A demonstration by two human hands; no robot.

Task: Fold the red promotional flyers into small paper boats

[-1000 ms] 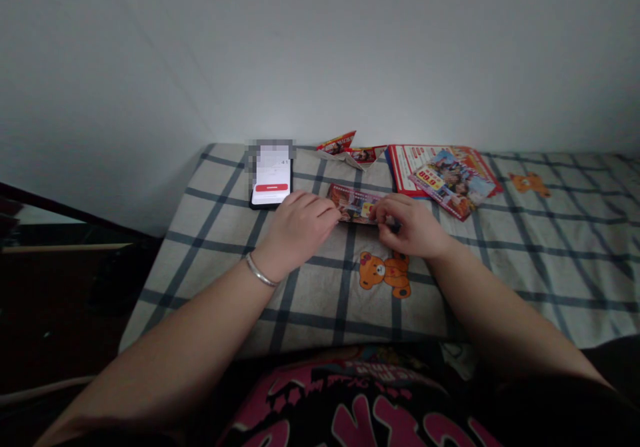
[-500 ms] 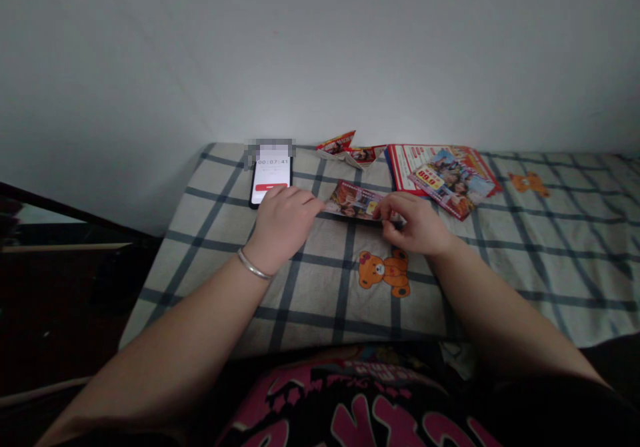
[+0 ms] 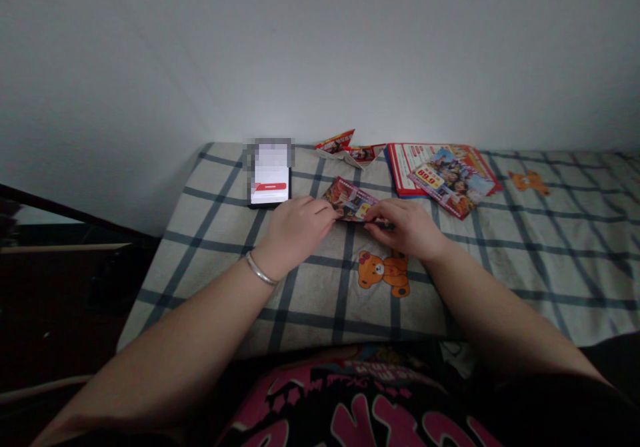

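A folded, colourful printed leaflet (image 3: pixel 350 198) lies on the checked cloth in front of me. My left hand (image 3: pixel 303 230) has its fingers closed on the near left edge of it. Thumb and fingers of my right hand (image 3: pixel 406 225) pinch its near right edge, covering that end. Behind the leaflet stands a red-and-white folded paper piece (image 3: pixel 357 155) with pointed tips. To the right, another leaflet (image 3: pixel 445 179) rests at a slant over a stack of flyers (image 3: pixel 403 167).
A phone (image 3: pixel 270 183) with a lit screen lies left of the leaflet, just beyond my left hand. The checked cloth (image 3: pixel 310 307) with printed bears covers the surface. A pale wall (image 3: pixel 320 53) rises behind it. Its left edge drops to a dark area.
My left hand has slid right, away from the phone, along the leaflet's near edge. My right hand has shifted slightly left, bringing the two closer. The phone's timer digits no longer show.
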